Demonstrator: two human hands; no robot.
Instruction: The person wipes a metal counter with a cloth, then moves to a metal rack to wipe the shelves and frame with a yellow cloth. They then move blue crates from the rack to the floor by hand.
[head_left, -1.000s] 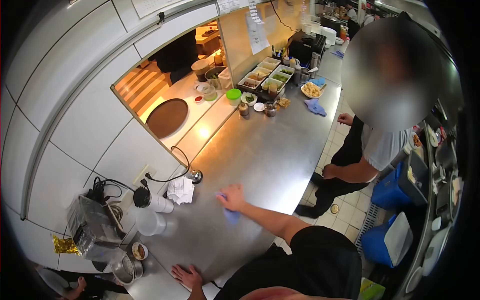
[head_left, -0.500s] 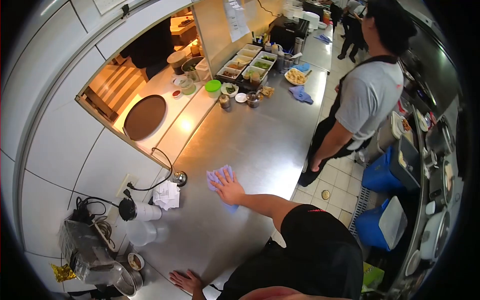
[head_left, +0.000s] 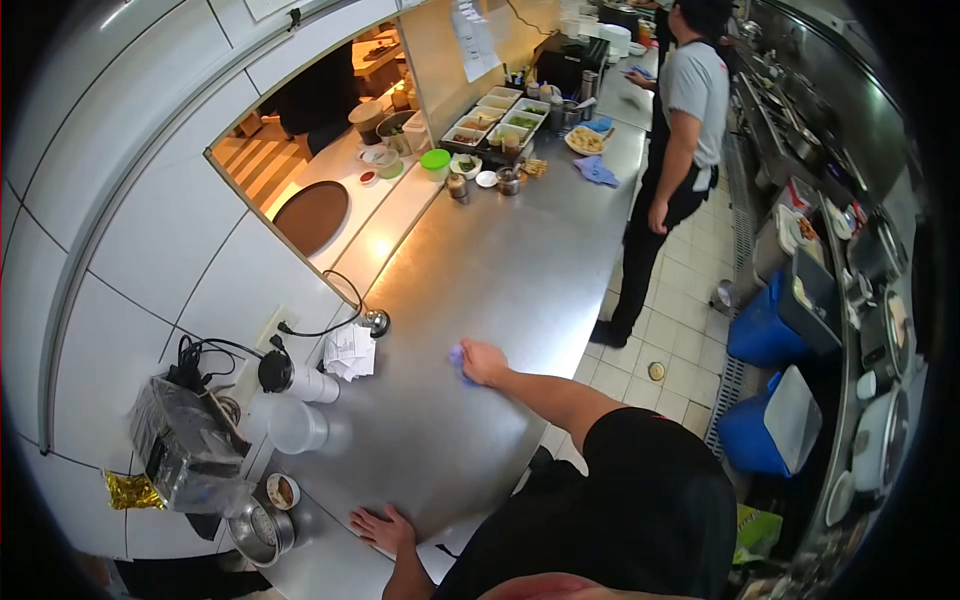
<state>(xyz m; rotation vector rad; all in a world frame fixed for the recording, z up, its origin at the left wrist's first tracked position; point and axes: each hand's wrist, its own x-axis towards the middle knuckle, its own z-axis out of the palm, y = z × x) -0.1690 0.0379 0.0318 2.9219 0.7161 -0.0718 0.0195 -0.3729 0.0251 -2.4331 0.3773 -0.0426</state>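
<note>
My right hand (head_left: 484, 361) is closed around a bunched purple cloth (head_left: 458, 362) on the steel counter (head_left: 480, 270). Only a bit of the cloth shows at the left of the fingers. Near the counter's front edge my left hand (head_left: 383, 528) lies flat, fingers spread, holding nothing. Beyond the right hand, to the left, are a stack of paper slips (head_left: 350, 353) and a metal call bell (head_left: 376, 321). A white container with a dark lid (head_left: 300, 379) and a translucent plastic tub (head_left: 298, 427) stand between the wall and my hands.
Food trays (head_left: 497, 120), a bowl of pale food (head_left: 585, 140) and another folded cloth (head_left: 596, 170) sit farther along the counter. A co-worker (head_left: 690, 110) stands in the aisle at right. Blue bins (head_left: 765, 325) line the far side. Metal bowls (head_left: 258, 530) stand at lower left.
My right hand has gone from lying flat on the spread cloth to gripping it bunched up. The co-worker has moved farther up the aisle. My left hand stays flat on the counter.
</note>
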